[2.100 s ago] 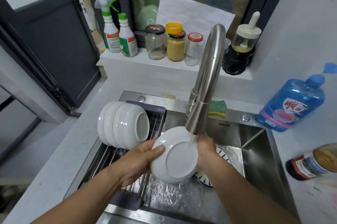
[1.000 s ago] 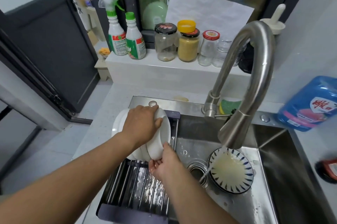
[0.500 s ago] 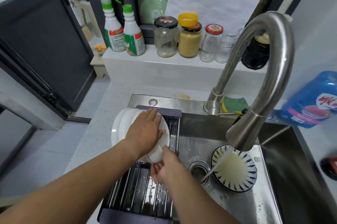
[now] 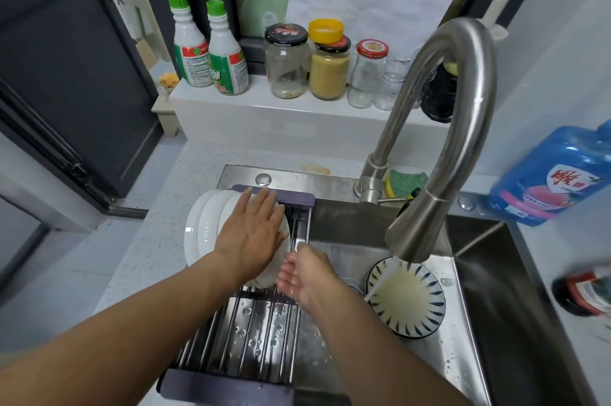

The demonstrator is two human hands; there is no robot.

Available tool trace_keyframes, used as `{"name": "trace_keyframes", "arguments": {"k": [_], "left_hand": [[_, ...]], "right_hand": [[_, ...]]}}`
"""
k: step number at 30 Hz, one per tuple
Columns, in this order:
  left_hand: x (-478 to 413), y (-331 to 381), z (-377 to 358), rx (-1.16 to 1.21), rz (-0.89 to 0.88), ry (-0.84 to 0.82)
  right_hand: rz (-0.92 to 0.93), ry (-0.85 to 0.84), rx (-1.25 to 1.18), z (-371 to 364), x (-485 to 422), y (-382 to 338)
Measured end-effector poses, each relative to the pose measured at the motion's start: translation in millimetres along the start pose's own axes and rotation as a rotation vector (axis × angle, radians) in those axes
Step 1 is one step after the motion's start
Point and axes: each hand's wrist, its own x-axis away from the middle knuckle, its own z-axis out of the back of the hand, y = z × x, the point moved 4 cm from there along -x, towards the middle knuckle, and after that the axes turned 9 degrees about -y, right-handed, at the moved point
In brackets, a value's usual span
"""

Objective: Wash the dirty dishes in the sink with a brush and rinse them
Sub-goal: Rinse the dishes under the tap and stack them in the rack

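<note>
Several white bowls stand on edge in a row on the metal drying rack over the left of the sink. My left hand lies flat with straight fingers on the nearest white bowl. My right hand sits just right of that bowl's lower rim, fingers loose, holding nothing I can see. A blue-striped bowl full of cloudy water sits in the sink basin under the running faucet. No brush is visible.
A green-yellow sponge lies behind the faucet base. A blue detergent bottle stands at the right, a dark red-labelled jar at the right edge. Spray bottles and jars line the back ledge.
The white bowl rinsed under the tap two seconds ago now stands in the rack. My left hand flattened on it and my right hand came off its lower rim.
</note>
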Motion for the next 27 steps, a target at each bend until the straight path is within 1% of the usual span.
{"name": "trace_keyframes", "arguments": {"k": [3, 5, 7, 8, 10, 11, 12, 14, 15, 16, 18, 20, 22, 24, 27], "left_hand": [[3.1, 5.9, 5.6, 0.013, -0.005, 0.025], [5.0, 13.2, 9.1, 0.045, -0.031, 0.055], [7.0, 23.9, 10.7, 0.177, -0.094, 0.152], [10.4, 31.9, 15.7, 0.309, -0.124, 0.237], [18.3, 49.3, 26.2, 0.683, -0.148, 0.310], [17.2, 63.8, 26.6, 0.924, -0.123, 0.249], [15.4, 78.7, 26.0, 1.192, -0.073, 0.138], [7.0, 114.4, 20.7, 1.758, 0.102, -0.095], [0.7, 130.4, 14.3, 2.001, 0.222, -0.183], [-5.2, 145.3, 9.2, 2.166, 0.327, -0.239], [-11.4, 171.2, 4.9, 2.326, 0.431, -0.293], [-10.6, 192.3, 4.2, 2.387, 0.439, -0.347], [-10.8, 206.1, -0.5, 2.456, 0.428, -0.384], [-13.6, 216.2, -10.6, 2.530, 0.498, -0.410], [-19.6, 228.7, -40.0, 2.597, 0.608, -0.427]], "right_hand": [[0.078, -0.008, -0.137, 8.6, 8.1, -19.6], [0.089, -0.026, -0.255, 17.7, 14.2, -26.7], [0.055, -0.044, -0.388, 29.3, 16.9, -26.6], [0.036, -0.050, -0.455, 36.7, 18.0, -26.0], [0.028, -0.049, -0.584, 51.4, 18.2, -25.6], [0.034, -0.041, -0.645, 61.7, 19.5, -26.3], [0.057, -0.037, -0.702, 69.6, 20.8, -27.9], [0.117, -0.013, -0.746, 88.7, 15.8, -28.6], [0.143, 0.010, -0.762, 95.7, 14.2, -27.3], [0.157, 0.016, -0.747, 101.6, 10.3, -24.9], [0.144, 0.008, -0.692, 117.7, 3.5, -19.5], [0.123, 0.021, -0.521, 135.3, 3.7, -14.6], [0.156, 0.023, -0.362, 148.8, 7.8, -12.2], [0.167, 0.045, -0.249, 165.6, 8.9, -8.1], [0.169, 0.090, 0.003, 194.5, 0.0, 1.4]]}}
